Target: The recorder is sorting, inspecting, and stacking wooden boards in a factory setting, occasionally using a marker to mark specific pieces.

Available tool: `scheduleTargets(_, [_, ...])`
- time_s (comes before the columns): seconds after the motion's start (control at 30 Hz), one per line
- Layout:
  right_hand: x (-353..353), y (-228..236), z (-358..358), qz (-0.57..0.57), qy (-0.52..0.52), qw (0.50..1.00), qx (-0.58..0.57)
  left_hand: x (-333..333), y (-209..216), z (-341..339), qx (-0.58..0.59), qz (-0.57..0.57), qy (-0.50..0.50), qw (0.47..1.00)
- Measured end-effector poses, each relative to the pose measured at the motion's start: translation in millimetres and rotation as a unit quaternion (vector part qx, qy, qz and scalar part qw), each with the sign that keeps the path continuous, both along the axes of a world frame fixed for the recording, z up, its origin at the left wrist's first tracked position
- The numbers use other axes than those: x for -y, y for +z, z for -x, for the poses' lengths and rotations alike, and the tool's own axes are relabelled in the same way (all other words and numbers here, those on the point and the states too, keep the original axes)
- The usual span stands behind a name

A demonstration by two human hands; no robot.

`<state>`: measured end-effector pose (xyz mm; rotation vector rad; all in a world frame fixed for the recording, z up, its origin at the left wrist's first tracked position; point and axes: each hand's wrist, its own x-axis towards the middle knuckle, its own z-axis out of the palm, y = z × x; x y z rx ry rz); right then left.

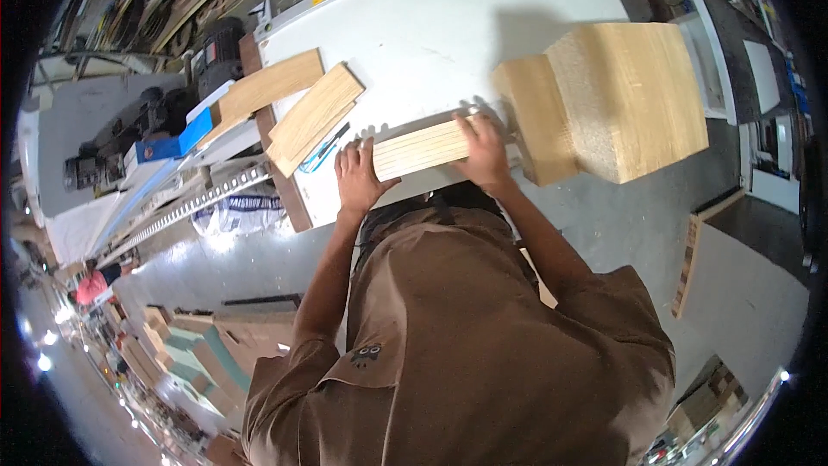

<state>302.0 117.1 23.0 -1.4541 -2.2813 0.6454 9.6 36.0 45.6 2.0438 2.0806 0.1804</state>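
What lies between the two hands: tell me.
A pale wooden stack, lined lengthwise, spans from the left hand to the right hand in the head view.

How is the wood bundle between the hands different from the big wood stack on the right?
The wood bundle is small; the big wood stack is much larger. The left hand and right hand hold the wood bundle; neither holds the big wood stack. Both look pale brown.

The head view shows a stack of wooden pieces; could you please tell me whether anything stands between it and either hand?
Nothing visible does: the left hand and right hand grip opposite ends of the stack of wooden pieces.
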Motion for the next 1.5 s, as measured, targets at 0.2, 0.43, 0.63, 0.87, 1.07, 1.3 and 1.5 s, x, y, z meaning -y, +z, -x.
scheduleTargets(0.2, [-8,7,-9,0.138,0.016,0.975,-0.171,30,-17,27,0.400,0.025,0.138,0.906])
scheduleTargets(0.43, [-3,-17,-10,0.131,0.033,0.975,-0.176,37,-31,8,0.639,0.032,0.232,0.733])
scheduleTargets(0.63, [4,-19,-20,0.277,-0.038,0.920,-0.273,45,-56,17,0.699,-0.004,0.265,0.664])
scheduleTargets(0.87, [3,-15,-13,0.294,-0.070,0.895,-0.328,42,-70,6,0.748,-0.030,0.249,0.615])
scheduleTargets(1.07, [8,-29,-20,0.356,-0.065,0.844,-0.396,50,-82,10,0.717,-0.016,0.275,0.640])
scheduleTargets(1.3, [6,-32,-25,0.311,-0.047,0.907,-0.281,40,-48,3,0.689,-0.006,0.184,0.701])
scheduleTargets(1.5, [-21,-9,-36,0.217,0.026,0.972,-0.087,42,-64,53,0.440,0.007,0.037,0.897])
